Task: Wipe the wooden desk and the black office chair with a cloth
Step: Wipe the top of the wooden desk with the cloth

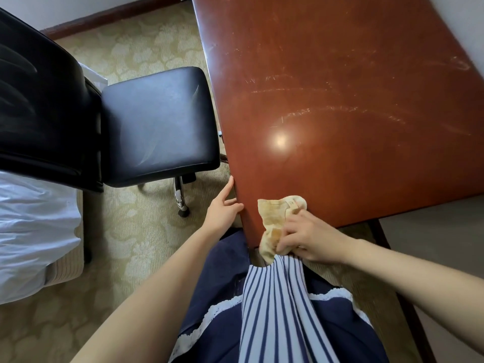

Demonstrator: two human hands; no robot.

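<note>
My right grip clutches the cloth at the 6 o'clock corner of the worktop. My left grip, fingers straight, touches its edge. The cloth overhangs, so I reckon 1 stroke could drag it off. The chair is at 9 o'clock.

Chair left of desk — cloth on its near corner (bed far left).

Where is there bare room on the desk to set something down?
Nearly all the desk is bare, from the chair side rightward. Only the near corner is crowded: right hand gripping the cloth, left hand touching the edge.
</note>
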